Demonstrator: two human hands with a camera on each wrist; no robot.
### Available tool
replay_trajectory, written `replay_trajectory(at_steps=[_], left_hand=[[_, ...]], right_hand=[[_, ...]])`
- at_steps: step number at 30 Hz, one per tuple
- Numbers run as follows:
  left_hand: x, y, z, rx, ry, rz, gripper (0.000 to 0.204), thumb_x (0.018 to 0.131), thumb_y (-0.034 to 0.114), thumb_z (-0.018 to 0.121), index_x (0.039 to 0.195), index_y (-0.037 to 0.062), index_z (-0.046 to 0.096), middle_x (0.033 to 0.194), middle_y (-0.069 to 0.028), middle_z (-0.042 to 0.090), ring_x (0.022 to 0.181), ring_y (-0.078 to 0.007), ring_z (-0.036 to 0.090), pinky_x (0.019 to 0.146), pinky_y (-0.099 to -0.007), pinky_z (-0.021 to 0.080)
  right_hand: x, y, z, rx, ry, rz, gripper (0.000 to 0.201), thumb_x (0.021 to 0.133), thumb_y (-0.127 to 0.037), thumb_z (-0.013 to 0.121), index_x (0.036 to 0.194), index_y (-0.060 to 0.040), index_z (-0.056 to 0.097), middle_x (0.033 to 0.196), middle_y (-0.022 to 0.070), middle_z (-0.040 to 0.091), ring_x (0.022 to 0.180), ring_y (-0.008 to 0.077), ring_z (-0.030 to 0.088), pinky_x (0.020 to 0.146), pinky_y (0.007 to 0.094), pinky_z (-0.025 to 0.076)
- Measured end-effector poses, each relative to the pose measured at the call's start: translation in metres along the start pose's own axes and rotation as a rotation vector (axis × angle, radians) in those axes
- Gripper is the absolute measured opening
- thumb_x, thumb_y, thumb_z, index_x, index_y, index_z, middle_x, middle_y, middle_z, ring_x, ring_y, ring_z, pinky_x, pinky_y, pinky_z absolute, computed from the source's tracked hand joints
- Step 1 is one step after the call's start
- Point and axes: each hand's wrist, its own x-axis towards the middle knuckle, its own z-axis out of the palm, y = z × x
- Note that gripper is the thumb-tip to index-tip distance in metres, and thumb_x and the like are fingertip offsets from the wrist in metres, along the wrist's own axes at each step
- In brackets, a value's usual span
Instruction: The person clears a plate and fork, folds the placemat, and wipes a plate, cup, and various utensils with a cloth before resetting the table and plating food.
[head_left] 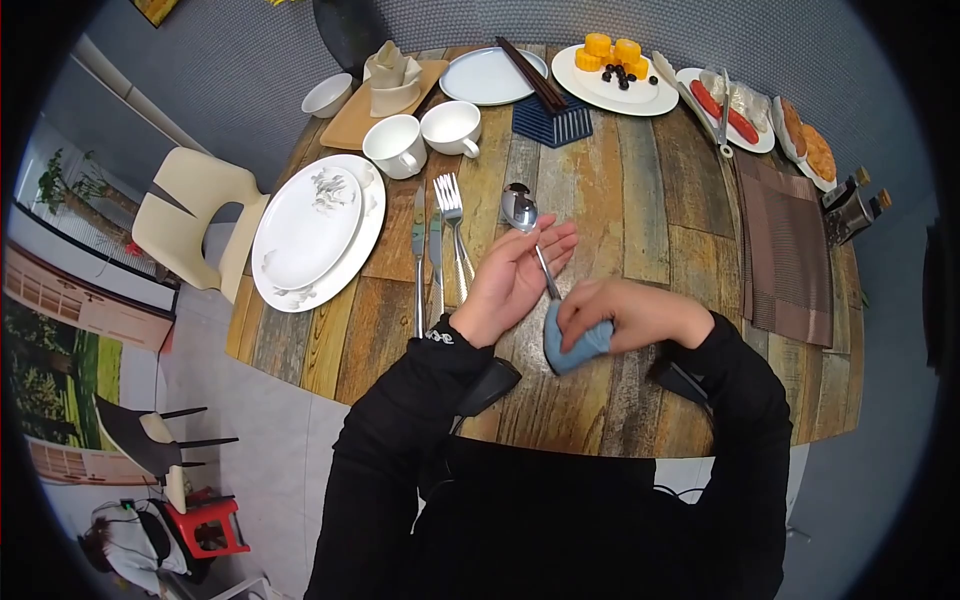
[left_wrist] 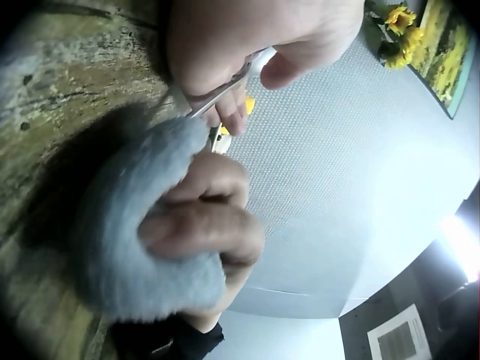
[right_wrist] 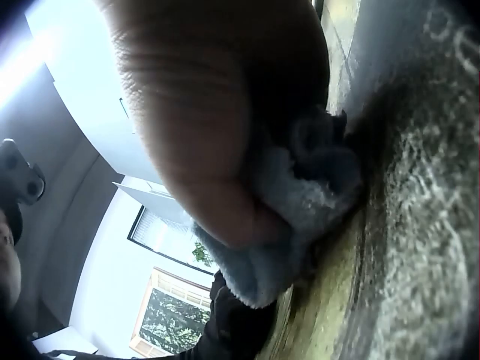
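A grey textured wall backs the room, and a wood-plank bench fills the middle of the head view, its corners lost in the dark lens rim. Above the near part of the bench, the left hand is palm up, pinching a shiny metal spoon near its neck, the fingers fairly straight beneath it. The right hand has its fingers curled on a fuzzy blue-grey cloth wrapped about the lower handle — that end is hidden. To the left lie silver forks, silver knives and two stacked white oval plates, the lower one mostly covered. Black sleeves hide the forearms; a dark device shows only partly under the left one.

In the left wrist view, the cloth looms large and blurred, the right hand's fingers bent into it; a thin length of the handle runs from it to the left hand, whose upper part is cut off.

In the right wrist view, the right hand presses into the bunched cloth — most fingers are hidden, and the dark folds are hard to read.
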Motion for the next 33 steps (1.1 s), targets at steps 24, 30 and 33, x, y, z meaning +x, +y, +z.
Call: replay_trajectory(at_steps=[24, 30, 33], left_hand=[[-0.007, 0.008, 0.002, 0.269, 0.107, -0.096, 0.041, 0.091, 0.034, 0.029, 0.099, -0.0011, 0.049, 0.08, -0.0092, 0.053, 0.047, -0.0062, 0.034, 0.039, -0.0193, 0.027], [-0.005, 0.002, 0.004, 0.157, 0.134, 0.026, 0.022, 0.091, 0.022, 0.039, 0.088, 0.0019, 0.047, 0.074, -0.0058, 0.048, 0.047, -0.0072, 0.035, 0.043, -0.0197, 0.03], [-0.004, -0.002, 0.006, 0.274, 0.123, 0.041, 0.012, 0.089, 0.014, 0.042, 0.086, 0.0031, 0.046, 0.072, -0.0045, 0.047, 0.049, -0.0076, 0.036, 0.045, -0.0203, 0.032]], right_hand=[[-0.021, 0.031, -0.015, 0.526, 0.68, 0.264, 0.032, 0.065, 0.003, 0.058, 0.097, 0.004, 0.057, 0.098, 0.0066, 0.057, 0.089, 0.0132, 0.053, 0.08, 0.0252, 0.04], [-0.019, 0.036, -0.015, 0.538, 0.734, 0.269, 0.032, 0.067, 0.002, 0.058, 0.099, 0.003, 0.057, 0.097, 0.0057, 0.057, 0.088, 0.0117, 0.053, 0.079, 0.0236, 0.04], [-0.006, 0.038, -0.017, 0.46, 0.939, 0.302, 0.034, 0.07, 0.0, 0.058, 0.104, -0.0001, 0.057, 0.1, 0.0058, 0.058, 0.089, 0.0115, 0.053, 0.079, 0.0225, 0.041]])
